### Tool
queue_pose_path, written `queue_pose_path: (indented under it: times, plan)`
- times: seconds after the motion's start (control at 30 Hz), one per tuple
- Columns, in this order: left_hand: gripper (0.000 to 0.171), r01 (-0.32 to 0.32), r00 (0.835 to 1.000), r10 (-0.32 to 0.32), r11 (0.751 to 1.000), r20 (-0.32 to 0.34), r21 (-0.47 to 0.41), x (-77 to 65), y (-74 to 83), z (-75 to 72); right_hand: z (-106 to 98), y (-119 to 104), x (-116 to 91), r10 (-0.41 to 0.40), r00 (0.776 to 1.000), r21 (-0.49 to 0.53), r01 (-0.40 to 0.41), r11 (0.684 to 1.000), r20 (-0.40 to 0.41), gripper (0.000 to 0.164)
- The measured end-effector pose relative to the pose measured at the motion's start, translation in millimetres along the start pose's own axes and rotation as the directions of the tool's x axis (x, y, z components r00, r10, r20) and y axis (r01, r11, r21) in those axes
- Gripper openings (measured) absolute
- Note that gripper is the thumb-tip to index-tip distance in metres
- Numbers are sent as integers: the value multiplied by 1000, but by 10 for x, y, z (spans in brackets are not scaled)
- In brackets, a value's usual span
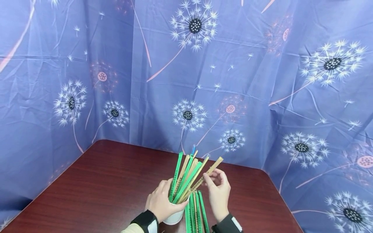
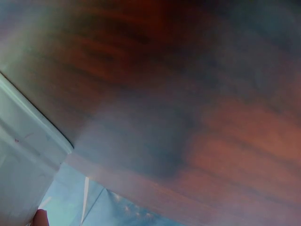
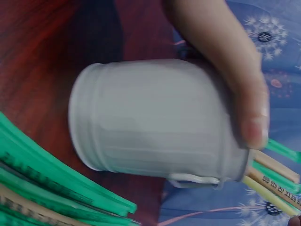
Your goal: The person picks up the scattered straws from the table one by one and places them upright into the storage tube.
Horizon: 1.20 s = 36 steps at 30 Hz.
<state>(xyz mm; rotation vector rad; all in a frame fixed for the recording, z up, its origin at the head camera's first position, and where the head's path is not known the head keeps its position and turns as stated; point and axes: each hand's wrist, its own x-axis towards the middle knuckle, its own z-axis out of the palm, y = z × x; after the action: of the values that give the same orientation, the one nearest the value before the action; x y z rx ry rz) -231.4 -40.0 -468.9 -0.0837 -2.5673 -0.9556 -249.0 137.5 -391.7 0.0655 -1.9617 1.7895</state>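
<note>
A white ribbed cup with a small side handle holds several long, slim packets, green and tan with dark print. My left hand grips the cup around its upper part, thumb across the near side by the rim. With thumb and fingertips, my right hand pinches a tan packet that leans out to the right, its lower end at the cup's mouth. In the right wrist view the cup appears sideways. The left wrist view catches only part of its wall.
More green and tan packets lie side by side on the dark red-brown table, just right of the cup. A blue curtain with dandelion prints hangs behind the table and along both sides.
</note>
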Motion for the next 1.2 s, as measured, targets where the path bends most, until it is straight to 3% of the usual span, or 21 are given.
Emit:
queue_pose_path:
  times: [0.27,0.47,0.7,0.87,0.97,1.1,1.2]
  plan:
    - [93,-4,1000,4,1000,11,-6,5,9,7,88,161,-102,62,994,-61,-57,997,85,30]
    - [93,-16,1000,16,1000,-1,-10,-6,14,3,132,257,-172,65,986,-147,-43,988,151,25]
    - [93,-22,1000,22,1000,-4,-4,-7,19,-5,136,256,-181,79,980,-164,-48,985,185,26]
    - [92,-8,1000,8,1000,3,-5,-2,18,-4,77,261,-138,143,976,-173,-113,978,166,41]
    - [92,1,1000,-1,1000,10,-12,1,20,-8,9,312,-83,166,978,-234,-133,963,129,49]
    - [91,-5,1000,5,1000,8,-12,0,14,-15,-106,433,-6,174,975,-370,-112,922,136,33]
    - [92,-5,1000,5,1000,8,-12,-4,8,-21,-193,538,25,212,956,-456,-99,884,203,25]
